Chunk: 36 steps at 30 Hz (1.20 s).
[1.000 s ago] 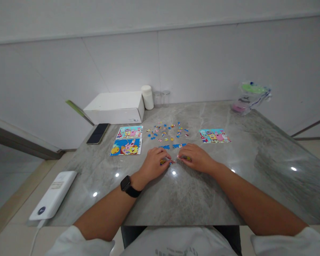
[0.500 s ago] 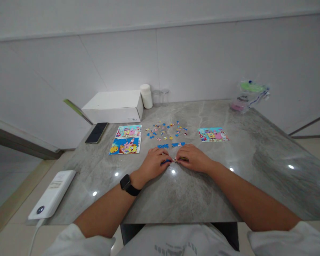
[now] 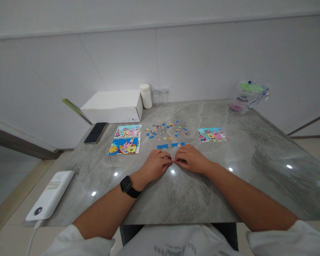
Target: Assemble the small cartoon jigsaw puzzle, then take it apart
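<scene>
My left hand (image 3: 158,164) and my right hand (image 3: 190,158) meet near the middle of the table, fingertips almost touching. Between them are small jigsaw puzzle pieces (image 3: 174,160), pinched by both hands and mostly covered by the fingers. Just beyond the hands lie two joined blue puzzle strips, a left one (image 3: 162,146) and a right one (image 3: 178,144). Farther back, several loose puzzle pieces (image 3: 162,133) are scattered. To the left are two cartoon picture cards, an upper one (image 3: 128,131) and a lower one (image 3: 124,146). Another cartoon picture (image 3: 213,134) lies to the right.
On the grey marbled table (image 3: 245,156) a phone (image 3: 96,133) and a white power bank (image 3: 51,195) with a cable lie at left. A white box (image 3: 112,106), a white bottle (image 3: 146,96) and clear cups (image 3: 160,98) stand behind. A plastic bag (image 3: 249,96) sits back right.
My left fingers have shifted slightly and now cover the blue piece that showed between them. The right hand has edged a little left. The other things lie as before.
</scene>
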Each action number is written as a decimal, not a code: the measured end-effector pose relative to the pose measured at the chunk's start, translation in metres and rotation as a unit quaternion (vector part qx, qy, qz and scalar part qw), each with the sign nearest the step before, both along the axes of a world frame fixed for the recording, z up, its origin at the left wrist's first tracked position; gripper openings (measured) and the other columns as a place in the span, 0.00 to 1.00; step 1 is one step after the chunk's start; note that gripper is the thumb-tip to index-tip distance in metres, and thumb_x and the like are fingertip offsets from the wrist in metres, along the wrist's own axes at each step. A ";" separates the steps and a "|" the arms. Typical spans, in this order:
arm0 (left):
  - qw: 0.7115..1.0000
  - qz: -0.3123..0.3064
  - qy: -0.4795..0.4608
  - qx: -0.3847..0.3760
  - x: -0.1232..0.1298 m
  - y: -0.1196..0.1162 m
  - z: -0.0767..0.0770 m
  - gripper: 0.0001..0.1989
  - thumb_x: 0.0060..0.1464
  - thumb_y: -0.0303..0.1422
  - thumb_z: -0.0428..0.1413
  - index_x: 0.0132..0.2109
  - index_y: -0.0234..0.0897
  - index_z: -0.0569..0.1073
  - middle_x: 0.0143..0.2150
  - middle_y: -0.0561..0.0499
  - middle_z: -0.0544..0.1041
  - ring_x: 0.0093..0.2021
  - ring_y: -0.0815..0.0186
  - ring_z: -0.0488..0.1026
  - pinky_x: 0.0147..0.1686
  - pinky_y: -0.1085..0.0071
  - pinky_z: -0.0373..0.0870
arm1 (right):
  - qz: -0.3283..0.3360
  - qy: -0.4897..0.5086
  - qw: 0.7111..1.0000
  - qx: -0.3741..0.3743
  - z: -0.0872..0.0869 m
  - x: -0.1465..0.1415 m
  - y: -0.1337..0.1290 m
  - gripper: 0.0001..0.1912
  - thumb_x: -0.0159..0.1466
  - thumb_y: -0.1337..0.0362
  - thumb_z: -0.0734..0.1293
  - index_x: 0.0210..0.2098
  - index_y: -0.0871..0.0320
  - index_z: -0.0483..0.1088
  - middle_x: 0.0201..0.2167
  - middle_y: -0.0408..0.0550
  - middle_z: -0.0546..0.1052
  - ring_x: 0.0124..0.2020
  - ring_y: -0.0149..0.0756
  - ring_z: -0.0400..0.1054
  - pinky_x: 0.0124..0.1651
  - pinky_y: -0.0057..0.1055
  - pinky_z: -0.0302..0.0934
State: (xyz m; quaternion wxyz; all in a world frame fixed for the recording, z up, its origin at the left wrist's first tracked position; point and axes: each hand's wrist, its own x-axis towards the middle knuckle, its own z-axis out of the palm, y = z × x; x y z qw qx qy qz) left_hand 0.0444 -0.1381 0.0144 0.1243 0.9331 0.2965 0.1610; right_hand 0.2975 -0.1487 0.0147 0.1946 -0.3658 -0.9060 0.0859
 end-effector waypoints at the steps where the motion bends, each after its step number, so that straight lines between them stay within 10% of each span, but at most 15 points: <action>1: 1.000 0.000 0.002 0.000 0.000 0.000 0.000 0.11 0.69 0.32 0.58 0.52 0.47 0.84 0.54 0.50 0.83 0.52 0.58 0.74 0.53 0.57 0.67 | 0.002 -0.001 1.000 0.002 0.000 0.000 0.000 0.03 0.67 0.66 0.72 0.41 0.54 0.79 0.40 0.49 0.82 0.47 0.44 0.73 0.52 0.41 0.59; 31: 1.000 -0.004 -0.003 0.007 0.003 -0.002 0.000 0.15 0.69 0.29 0.56 0.56 0.48 0.82 0.52 0.47 0.81 0.51 0.58 0.75 0.51 0.59 0.70 | -0.099 0.003 0.995 0.026 0.003 0.023 0.013 0.09 0.68 0.71 0.68 0.44 0.55 0.79 0.42 0.51 0.82 0.47 0.44 0.73 0.53 0.41 0.62; 36: 0.994 0.075 -0.065 0.040 -0.004 0.006 0.006 0.12 0.69 0.31 0.57 0.54 0.47 0.82 0.53 0.46 0.81 0.52 0.57 0.75 0.53 0.56 0.70 | -0.107 0.056 0.992 0.048 0.013 0.020 0.011 0.09 0.69 0.70 0.67 0.44 0.54 0.79 0.44 0.51 0.82 0.47 0.44 0.74 0.53 0.41 0.65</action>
